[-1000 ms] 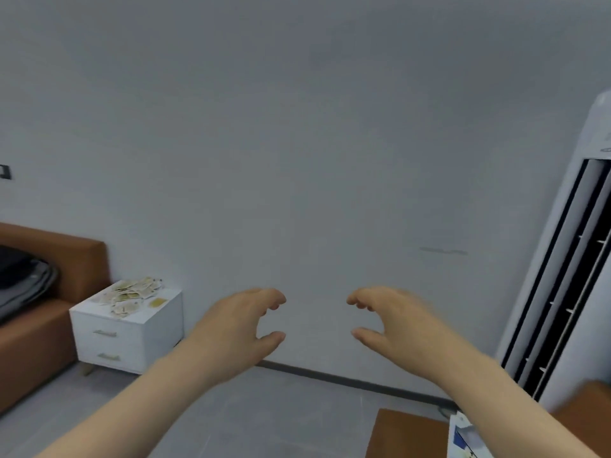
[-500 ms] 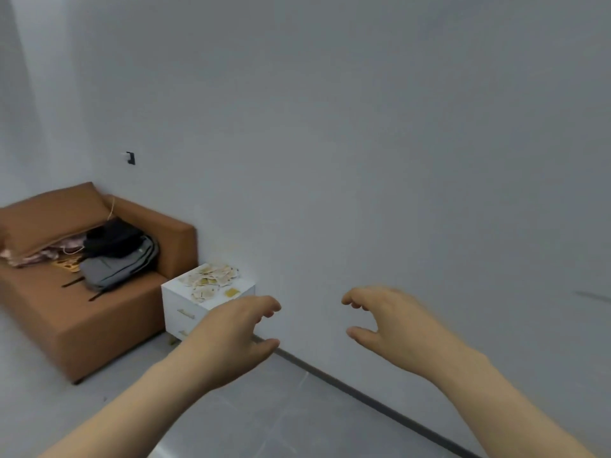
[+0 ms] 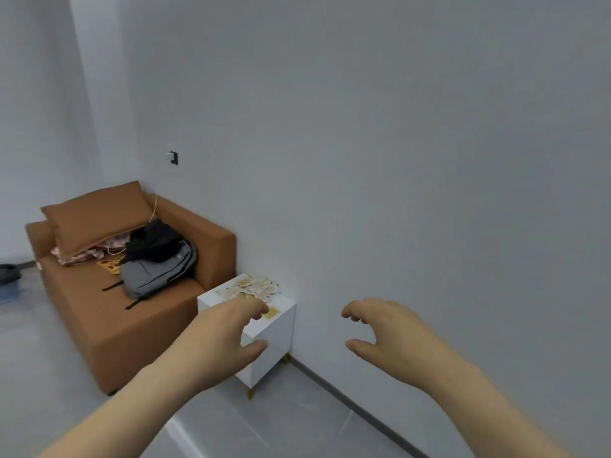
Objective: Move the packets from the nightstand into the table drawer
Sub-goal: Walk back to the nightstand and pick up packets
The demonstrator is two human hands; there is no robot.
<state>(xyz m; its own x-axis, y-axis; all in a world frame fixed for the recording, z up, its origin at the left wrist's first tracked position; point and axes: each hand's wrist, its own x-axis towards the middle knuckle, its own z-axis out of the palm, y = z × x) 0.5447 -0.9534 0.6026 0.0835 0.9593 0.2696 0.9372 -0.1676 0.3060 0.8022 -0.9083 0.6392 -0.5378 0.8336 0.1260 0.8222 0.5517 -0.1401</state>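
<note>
Item 1. Small white box-shaped nightstand [image 3: 276,342] on short wooden legs, standing against the grey wall, just beside the arm of the sofa. Its front face was largely hidden behind the left hand; drawer fronts could not be made out.

Item 2. Heap of pale, cream-and-yellow paper packets [image 3: 251,287], lying loose on the nightstand top toward its rear edge by the wall. Their count and print were too small to tell. One flat yellow packet [image 3: 271,313] lay apart near the front right corner, partly covered in view by fingertips.

Item 3. Left hand [image 3: 228,338], bare, raised in the air; fingers loosely curled, thumb well apart from them, a wide gap, holding nothing.

Item 4. Right hand [image 3: 393,335], bare, raised before the wall; same wide, loosely curled pose, holding nothing. Both forearms were cut off at the bottom edge.

Item 5. Brown upholstered sofa [image 3: 132,325] with a tilted brown cushion [image 3: 96,219], carrying a grey backpack [image 3: 158,276] and a black bag [image 3: 152,242]. Patterned cloth under the cushion was mostly hidden.

Item 6. Small dark wall switch [image 3: 173,158], above the sofa.
</note>
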